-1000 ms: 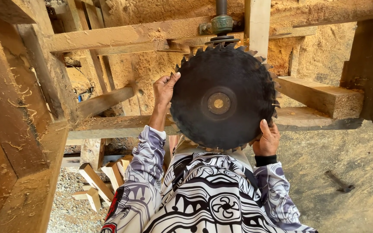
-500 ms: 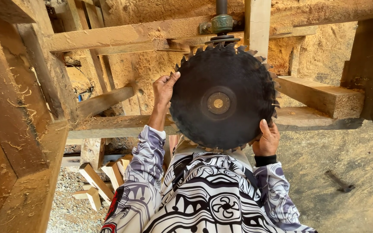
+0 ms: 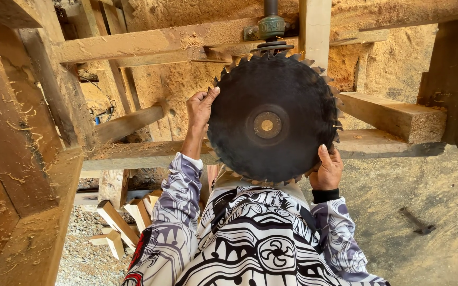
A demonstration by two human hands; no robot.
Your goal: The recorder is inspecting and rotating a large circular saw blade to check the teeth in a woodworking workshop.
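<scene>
A large dark circular saw blade [image 3: 287, 95] with a brass-coloured centre hole is held up flat toward me, just below a vertical metal shaft [image 3: 270, 24] on a wooden beam. My left hand [image 3: 199, 110] grips the blade's upper left edge with its fingertips on the teeth. At the blade's lower right edge my right hand [image 3: 327, 170] holds on, thumb pressed against the face. Both arms wear patterned purple-and-white sleeves, and my patterned shirt [image 3: 250, 238] fills the bottom of the view.
Thick wooden beams [image 3: 133, 42] coated in sawdust frame the left side and the top. A timber block [image 3: 398, 114] juts out at the right. Wood offcuts [image 3: 115, 225] lie on gravel at the lower left. A dark metal tool [image 3: 417, 221] rests on the sawdust-covered floor at the right.
</scene>
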